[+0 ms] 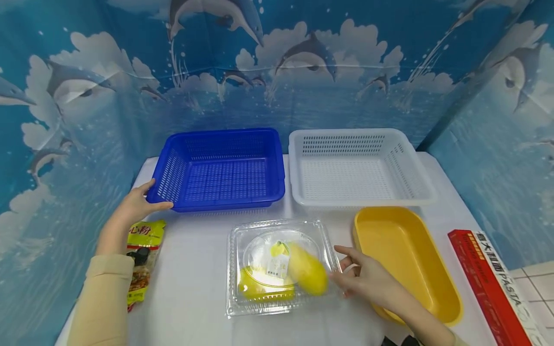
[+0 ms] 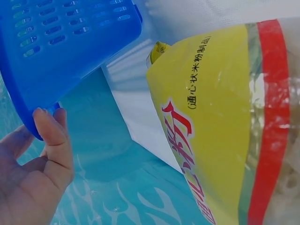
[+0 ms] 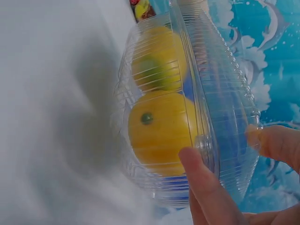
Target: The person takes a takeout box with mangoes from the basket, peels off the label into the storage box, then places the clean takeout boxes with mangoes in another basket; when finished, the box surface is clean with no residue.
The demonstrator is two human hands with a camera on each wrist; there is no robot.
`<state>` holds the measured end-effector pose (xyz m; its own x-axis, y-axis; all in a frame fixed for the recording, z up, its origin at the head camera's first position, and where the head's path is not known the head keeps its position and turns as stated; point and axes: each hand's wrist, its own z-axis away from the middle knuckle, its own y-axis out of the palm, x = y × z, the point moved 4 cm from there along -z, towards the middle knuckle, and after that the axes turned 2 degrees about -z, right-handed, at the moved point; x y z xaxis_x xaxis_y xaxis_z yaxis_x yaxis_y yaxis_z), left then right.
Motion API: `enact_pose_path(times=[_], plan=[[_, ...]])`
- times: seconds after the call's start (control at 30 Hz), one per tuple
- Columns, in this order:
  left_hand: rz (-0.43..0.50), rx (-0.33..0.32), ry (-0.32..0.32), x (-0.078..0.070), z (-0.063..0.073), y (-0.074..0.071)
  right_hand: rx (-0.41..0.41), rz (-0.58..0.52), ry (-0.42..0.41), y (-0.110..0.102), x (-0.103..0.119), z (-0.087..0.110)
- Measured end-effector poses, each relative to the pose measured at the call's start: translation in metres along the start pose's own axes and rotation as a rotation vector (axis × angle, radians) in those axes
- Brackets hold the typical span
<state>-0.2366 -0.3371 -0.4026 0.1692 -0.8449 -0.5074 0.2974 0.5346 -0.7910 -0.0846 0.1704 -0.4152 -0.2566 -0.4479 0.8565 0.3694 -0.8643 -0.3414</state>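
My left hand (image 1: 137, 205) pinches the near left corner of a blue slotted plastic basket (image 1: 228, 175). The left wrist view shows its thumb and fingers on the basket's rim. My right hand (image 1: 368, 278) grips the right edge of a clear lidded plastic box (image 1: 235, 240), its thumb and a finger on the lid and rim in the right wrist view. Inside that box lie yellow lemon-like fruits (image 1: 308, 269), one blurred; two show in the right wrist view, one with a dark stem spot (image 3: 159, 133). A white label (image 1: 278, 265) shows through the lid.
A yellow bag of noodles (image 1: 144, 262) lies beside my left forearm. The white slotted basket (image 1: 346, 175) stands at the back right. A yellow tray (image 1: 407, 259) lies under my right forearm, and a red pasta box (image 1: 489, 283) lies along the table's right side.
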Motion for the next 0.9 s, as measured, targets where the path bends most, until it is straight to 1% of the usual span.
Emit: enact_pose_path(times=[0.2, 0.4, 0.67, 0.77, 0.8, 0.83, 0.9], plan=[[0.014, 0.014, -0.006, -0.001, -0.001, 0.0, -0.031, -0.005, -0.002, 0.002, -0.014, -0.011], [0.013, 0.028, -0.011, -0.001, 0.0, 0.0, -0.071, 0.016, 0.031, 0.007, -0.019, -0.024], [-0.009, 0.03, 0.003, 0.0, -0.001, -0.004, -0.04, 0.05, 0.024, 0.005, -0.018, -0.032], [-0.02, 0.015, 0.006, -0.001, 0.0, -0.003, -0.029, 0.054, 0.027, 0.004, -0.019, -0.032], [-0.036, 0.0, 0.011, -0.002, 0.002, -0.003, -0.019, 0.051, 0.02, 0.004, -0.02, -0.032], [-0.06, -0.022, 0.016, -0.003, 0.005, -0.002, -0.009, 0.048, 0.014, 0.004, -0.02, -0.032], [-0.099, -0.086, 0.042, -0.009, 0.014, -0.002, 0.007, 0.041, 0.004, 0.004, -0.021, -0.031]])
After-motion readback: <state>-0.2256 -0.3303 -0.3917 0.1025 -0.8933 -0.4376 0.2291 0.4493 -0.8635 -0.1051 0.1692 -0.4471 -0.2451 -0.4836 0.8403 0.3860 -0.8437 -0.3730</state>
